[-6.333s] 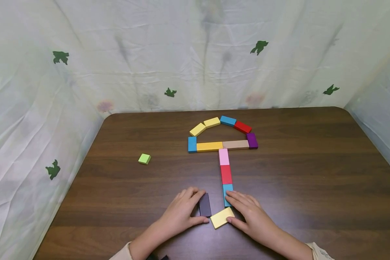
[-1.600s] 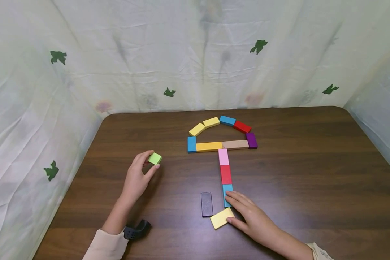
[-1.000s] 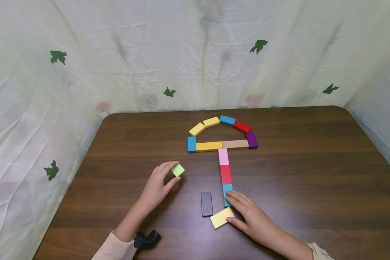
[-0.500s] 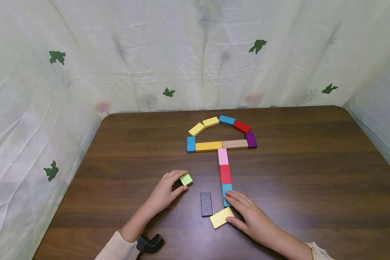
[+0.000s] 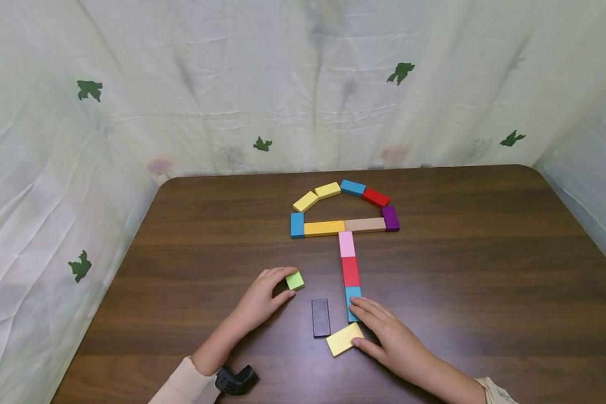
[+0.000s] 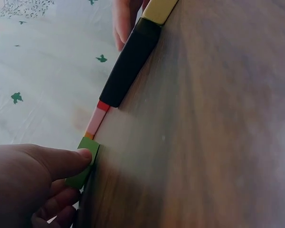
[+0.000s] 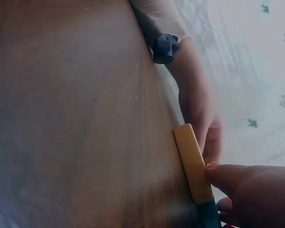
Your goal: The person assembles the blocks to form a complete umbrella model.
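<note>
Between thumb and fingers my left hand [image 5: 262, 297] pinches a small light green block [image 5: 295, 281], left of the line of blocks; the left wrist view shows this green block [image 6: 83, 164] under the thumb. My right hand [image 5: 394, 339] rests at the near end of the line, its fingers on the blue block [image 5: 352, 314] and its thumb at the edge of a slanted pale yellow block [image 5: 340, 340]. A dark, nearly black block [image 5: 320, 318] lies flat between the hands, beside the yellow block's left corner. Above the blue block run a red block [image 5: 350, 271] and a pink block [image 5: 347, 244].
At the far end, several blocks form a dome on a flat row, including a golden block [image 5: 324, 228], a tan block [image 5: 365, 225] and a purple block [image 5: 390, 219]. All lie on a brown wooden table [image 5: 485, 269]. A pale patterned curtain [image 5: 222, 67] hangs behind.
My left hand has left the dark block, picked up the light green block from the far left and carried it right and nearer. My right hand has stayed in place.
</note>
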